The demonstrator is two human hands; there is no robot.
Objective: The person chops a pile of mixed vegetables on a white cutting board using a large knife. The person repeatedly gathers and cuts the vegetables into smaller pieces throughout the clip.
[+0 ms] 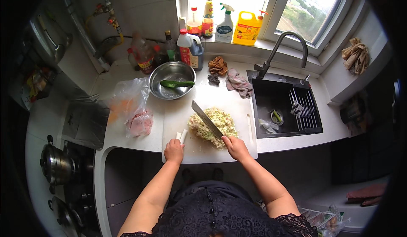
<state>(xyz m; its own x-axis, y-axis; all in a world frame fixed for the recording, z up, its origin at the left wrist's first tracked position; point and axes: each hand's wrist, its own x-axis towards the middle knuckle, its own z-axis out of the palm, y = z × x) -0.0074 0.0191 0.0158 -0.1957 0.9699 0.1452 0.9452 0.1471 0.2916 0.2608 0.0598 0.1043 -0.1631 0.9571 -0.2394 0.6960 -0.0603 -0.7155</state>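
Observation:
My right hand (pixel 236 148) is closed round the handle of a cleaver (pixel 206 119). Its blade slants up and left across a heap of chopped, pale green and pinkish filling (pixel 220 120). The heap lies on a white cutting board (pixel 178 110). At the board's near left part, my left hand (pixel 174 151) has its fingers curled round white scallion stalks (pixel 183 136), whose ends stick out past the fingertips. The blade is apart from the stalks.
Behind the board stands a steel bowl (pixel 163 93) with a green cucumber (pixel 176 84). Plastic bags (pixel 137 122) holding pink meat lie left. A cloth (pixel 238 83) lies beside the black sink (pixel 288 134). Bottles (pixel 190 50) line the back; pots (pixel 57 165) stand far left.

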